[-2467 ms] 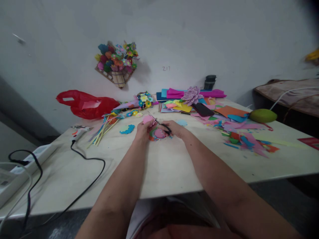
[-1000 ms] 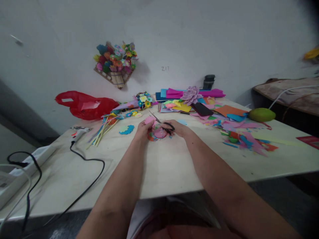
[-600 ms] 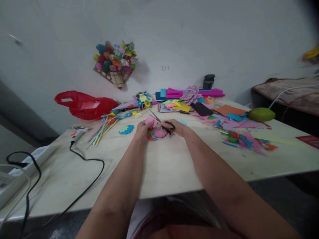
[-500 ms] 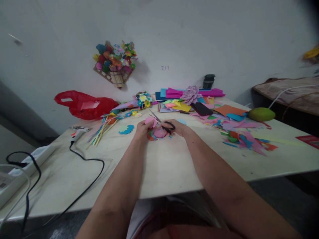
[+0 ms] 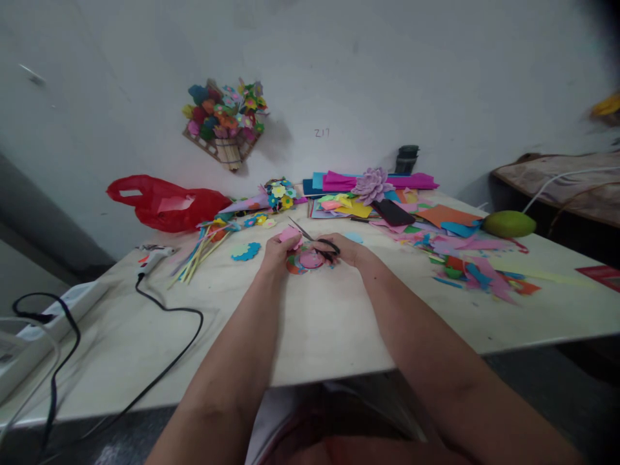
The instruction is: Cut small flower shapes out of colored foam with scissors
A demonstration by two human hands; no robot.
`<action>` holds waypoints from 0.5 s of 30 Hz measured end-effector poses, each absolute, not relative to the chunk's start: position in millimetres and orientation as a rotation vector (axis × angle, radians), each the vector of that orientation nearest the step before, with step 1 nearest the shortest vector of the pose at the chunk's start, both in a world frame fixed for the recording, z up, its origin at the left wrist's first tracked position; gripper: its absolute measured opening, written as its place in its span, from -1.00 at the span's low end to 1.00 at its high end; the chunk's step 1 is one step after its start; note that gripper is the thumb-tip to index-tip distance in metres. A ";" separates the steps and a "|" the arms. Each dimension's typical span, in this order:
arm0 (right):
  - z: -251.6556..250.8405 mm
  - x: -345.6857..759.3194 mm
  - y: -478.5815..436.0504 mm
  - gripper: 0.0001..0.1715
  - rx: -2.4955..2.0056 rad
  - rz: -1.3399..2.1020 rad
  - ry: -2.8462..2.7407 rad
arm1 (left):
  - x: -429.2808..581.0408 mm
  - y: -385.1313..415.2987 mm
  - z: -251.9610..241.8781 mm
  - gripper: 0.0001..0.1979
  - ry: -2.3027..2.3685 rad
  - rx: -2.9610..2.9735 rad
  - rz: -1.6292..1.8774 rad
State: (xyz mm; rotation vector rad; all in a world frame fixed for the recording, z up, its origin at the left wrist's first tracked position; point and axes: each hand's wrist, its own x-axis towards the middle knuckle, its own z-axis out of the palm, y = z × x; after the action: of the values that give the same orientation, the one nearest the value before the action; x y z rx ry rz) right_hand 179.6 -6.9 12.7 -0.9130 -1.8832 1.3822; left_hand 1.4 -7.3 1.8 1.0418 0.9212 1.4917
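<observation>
My left hand point(image 5: 279, 250) pinches a pink scalloped paper flower point(image 5: 290, 237) just above the table. Black-handled scissors point(image 5: 328, 246) are in my right hand point(image 5: 345, 248), with its fingers through the handles. Their blades point up and to the left, beside the pink paper's right edge; whether they touch it I cannot tell. Beneath my hands lie a pink round piece point(image 5: 310, 259) and an orange and blue piece point(image 5: 294, 265), among small scraps. Left of my left hand, blue and pale green scalloped cutouts point(image 5: 247, 251) lie flat on the table.
A glue gun point(image 5: 155, 258) with a black cord rests at the left near a white power strip point(image 5: 72, 303). Behind are a red plastic bag point(image 5: 169, 205), thin sticks point(image 5: 201, 255) and paper flowers point(image 5: 279, 194). Coloured scraps point(image 5: 477, 274) and a phone point(image 5: 392, 212) lie to the right.
The pink paper flower and the scissor blades have shifted slightly to the left and turned a little. Both hands keep their hold, and everything else stays in place.
</observation>
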 end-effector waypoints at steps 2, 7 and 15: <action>12.6 179.3 -6.7 -0.64 -0.911 1.380 -1.889 | 0.8 -5.7 0.2 -0.74 0.924 1.028 1.492; 12.5 179.0 -6.0 -0.67 -0.933 1.393 -1.867 | 0.3 -4.1 -1.2 -0.75 0.914 1.007 1.505; 15.1 177.7 -8.8 -0.67 -0.963 1.362 -1.902 | 4.9 -8.0 2.8 -0.75 0.841 0.941 1.547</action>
State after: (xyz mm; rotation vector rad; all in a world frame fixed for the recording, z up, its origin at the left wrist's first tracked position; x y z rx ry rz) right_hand 177.7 -8.8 15.1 -0.9627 -1.9016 1.3618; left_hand 4.9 -8.0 2.8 0.9410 0.8412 1.5472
